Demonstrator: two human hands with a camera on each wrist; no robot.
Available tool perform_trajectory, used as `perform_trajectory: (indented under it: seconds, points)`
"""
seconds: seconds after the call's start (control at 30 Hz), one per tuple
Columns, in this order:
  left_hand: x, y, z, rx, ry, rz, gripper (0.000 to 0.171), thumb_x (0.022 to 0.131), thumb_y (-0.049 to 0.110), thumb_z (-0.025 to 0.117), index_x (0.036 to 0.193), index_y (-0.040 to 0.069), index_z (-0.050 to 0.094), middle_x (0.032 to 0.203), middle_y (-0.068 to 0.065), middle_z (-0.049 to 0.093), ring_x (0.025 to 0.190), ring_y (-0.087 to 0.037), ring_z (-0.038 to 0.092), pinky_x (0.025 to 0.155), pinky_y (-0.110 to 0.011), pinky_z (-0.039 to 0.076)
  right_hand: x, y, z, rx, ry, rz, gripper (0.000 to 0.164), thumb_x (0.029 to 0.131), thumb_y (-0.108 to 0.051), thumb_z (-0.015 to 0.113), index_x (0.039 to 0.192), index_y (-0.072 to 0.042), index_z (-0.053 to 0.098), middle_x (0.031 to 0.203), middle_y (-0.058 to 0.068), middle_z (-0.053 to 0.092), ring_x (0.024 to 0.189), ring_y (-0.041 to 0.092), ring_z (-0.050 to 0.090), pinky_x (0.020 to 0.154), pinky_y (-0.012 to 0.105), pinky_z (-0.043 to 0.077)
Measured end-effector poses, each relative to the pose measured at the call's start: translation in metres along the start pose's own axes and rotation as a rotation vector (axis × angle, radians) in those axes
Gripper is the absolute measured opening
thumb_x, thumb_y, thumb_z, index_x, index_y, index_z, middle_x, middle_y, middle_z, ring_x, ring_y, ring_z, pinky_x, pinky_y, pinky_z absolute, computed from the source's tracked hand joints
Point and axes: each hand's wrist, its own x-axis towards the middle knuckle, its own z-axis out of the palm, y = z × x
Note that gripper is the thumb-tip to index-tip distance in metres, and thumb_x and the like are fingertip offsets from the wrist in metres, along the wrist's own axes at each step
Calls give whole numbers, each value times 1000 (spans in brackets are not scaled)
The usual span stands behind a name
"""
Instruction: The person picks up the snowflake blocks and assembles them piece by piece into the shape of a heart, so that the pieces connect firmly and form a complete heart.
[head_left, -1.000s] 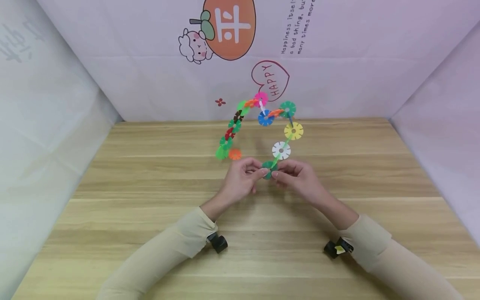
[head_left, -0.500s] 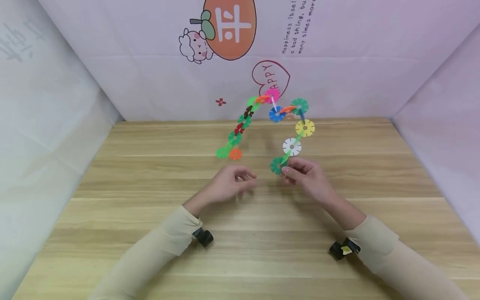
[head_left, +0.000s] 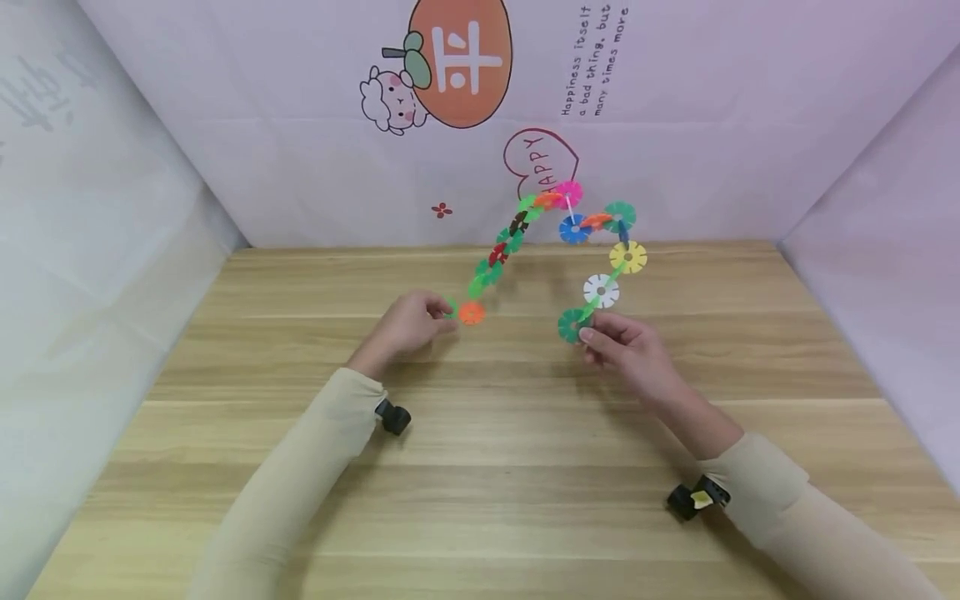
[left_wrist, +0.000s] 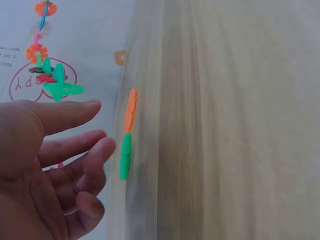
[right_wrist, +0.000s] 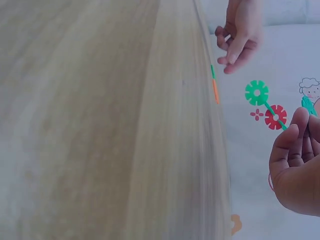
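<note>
My right hand (head_left: 630, 354) pinches the dark green snowflake disc (head_left: 572, 325) at the near end of a raised chain of slotted plastic discs. From there the chain runs through a white disc (head_left: 602, 291), a yellow disc (head_left: 627, 257) and a pink disc (head_left: 568, 194), then down the left side to a light green disc (head_left: 477, 287). My left hand (head_left: 411, 323) holds nothing, thumb and fingers apart, beside a loose green disc (left_wrist: 125, 156) and a loose orange disc (head_left: 472, 313). Both lie flat on the table, and the hand partly hides the green one in the head view.
The wooden table (head_left: 480, 483) ends at a white printed backdrop (head_left: 300, 167) at the back, with white side walls left and right. A small black camera (head_left: 393, 416) sits on the left wrist and another black camera (head_left: 697, 498) on the right.
The left hand has let go of the dark green disc and moved left and forward to the loose discs. The right hand has carried the chain to the right.
</note>
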Motion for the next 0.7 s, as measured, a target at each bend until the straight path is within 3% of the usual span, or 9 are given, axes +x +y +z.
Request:
perform_trajectory:
  seconds: [0.17, 0.3, 0.43, 0.7]
  points:
    - [18, 7, 6, 81, 10, 15, 43, 96, 25, 75, 132, 2, 68, 116, -13, 71, 104, -27, 64, 92, -42, 53, 1, -3, 0, 20, 3, 3, 25, 109, -15, 58, 104, 9, 58, 86, 4, 63, 78, 11, 59, 68, 24, 53]
    - [26, 8, 14, 144, 10, -17, 45, 95, 27, 76, 133, 3, 68, 119, -11, 72, 108, -27, 65, 97, -43, 52, 1, -4, 0, 30, 5, 8, 21, 109, -15, 58, 102, 5, 61, 87, 3, 63, 79, 12, 59, 70, 25, 53]
    - [29, 9, 19, 194, 15, -44, 42, 95, 27, 77, 131, 5, 70, 117, -9, 71, 107, -27, 64, 97, -44, 52, 0, -5, -2, 32, 6, 11, 19, 109, -14, 58, 103, 4, 62, 89, 2, 64, 80, 12, 60, 72, 26, 54]
    - [28, 12, 20, 210, 33, -34, 42, 89, 25, 84, 124, 7, 69, 112, -10, 69, 105, -27, 63, 94, -44, 51, 0, -4, -7, 38, 7, 23, 18, 109, -15, 59, 103, 1, 64, 88, 3, 63, 79, 11, 59, 73, 25, 55]
